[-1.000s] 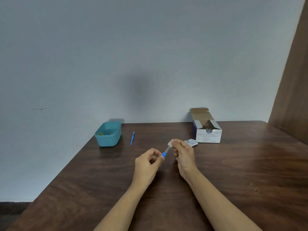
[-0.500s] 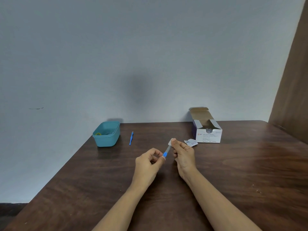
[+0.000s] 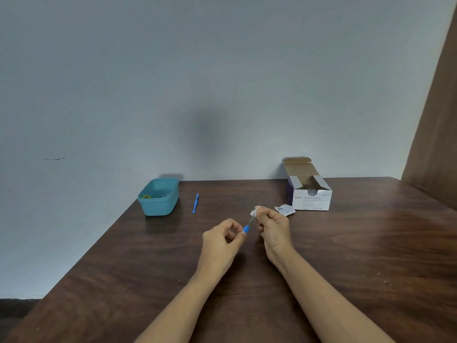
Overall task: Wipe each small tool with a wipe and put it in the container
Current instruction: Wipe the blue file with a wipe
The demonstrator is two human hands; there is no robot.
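Barely anything has moved: left hand (image 3: pixel 218 241) pinching the small tool (image 3: pixel 246 228), right hand (image 3: pixel 273 225) in a tight grip on the wipe (image 3: pixel 253 213) (still wiping, container (image 3: pixel 159 207) waiting).

Container (image 3: pixel 158 206) sits at the surface's (image 3: pixel 346 256) far left corner, by the wall (image 3: pixel 222 82), with small items in it. Tweezers (image 3: pixel 195 203) lie just right of the container. Box (image 3: pixel 311 199) stands well right of the container, equally far back. Torn packet (image 3: pixel 284 209) lies right of the container, just beside the box. Left grip (image 3: pixel 220 240) and right grip (image 3: pixel 273 229) are right of and nearer than the container, with the small tool (image 3: pixel 248 225) between them and the wipe (image 3: pixel 253 213) on its far end.
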